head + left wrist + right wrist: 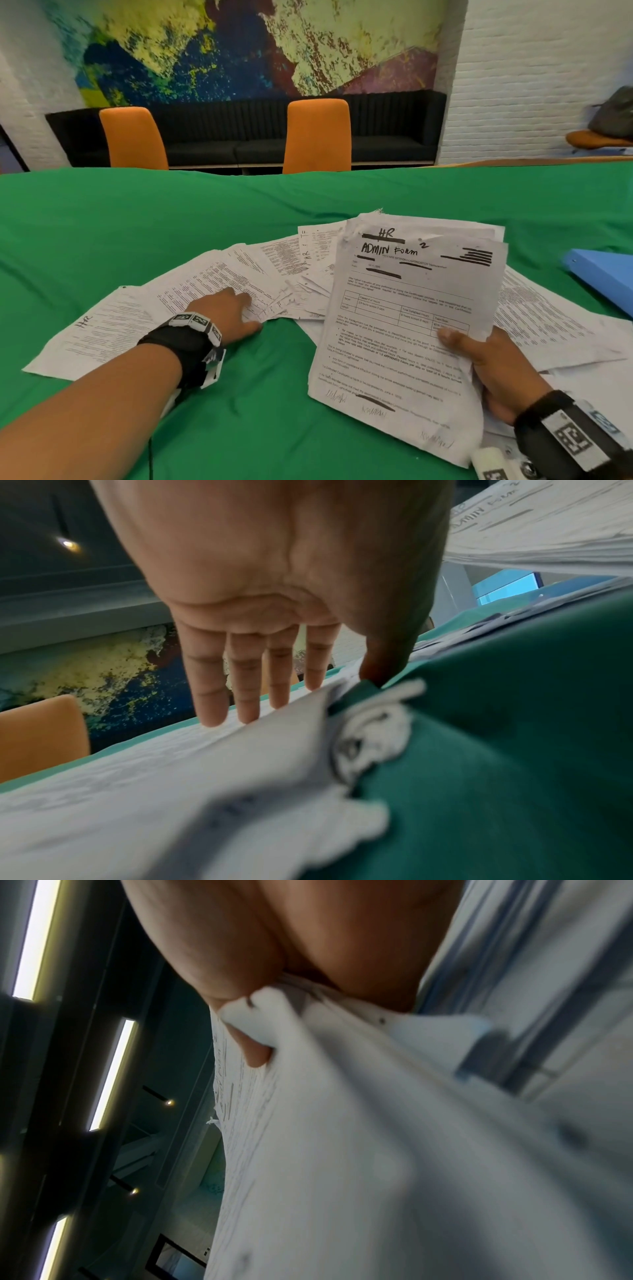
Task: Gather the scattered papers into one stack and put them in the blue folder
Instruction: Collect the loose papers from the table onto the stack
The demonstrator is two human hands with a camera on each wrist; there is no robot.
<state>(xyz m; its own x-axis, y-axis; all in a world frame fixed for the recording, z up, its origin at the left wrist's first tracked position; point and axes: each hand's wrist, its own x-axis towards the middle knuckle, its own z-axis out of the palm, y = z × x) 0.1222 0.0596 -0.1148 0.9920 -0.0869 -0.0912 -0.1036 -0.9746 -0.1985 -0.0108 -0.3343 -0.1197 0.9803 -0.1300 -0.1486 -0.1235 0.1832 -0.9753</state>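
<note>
Head view: right hand (493, 371) grips the gathered stack (407, 318); left hand (227, 313) lies flat on loose papers (219, 284) fanning toward ten o'clock; blue folder (606, 282) sits at two o'clock, nearer the right; left wrist: fingers (246, 680) straight, touching paper; right wrist: thumb pinches sheets.

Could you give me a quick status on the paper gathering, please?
Right hand grips gathered stack. Left hand flat on loose papers. Blue folder far right, nothing blocking.

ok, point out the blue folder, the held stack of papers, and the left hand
blue folder (603, 281): head view, on its top cover near the left corner.
held stack of papers (404, 329): head view, middle of the top sheet.
left hand (224, 313): head view, back of the hand.
</note>
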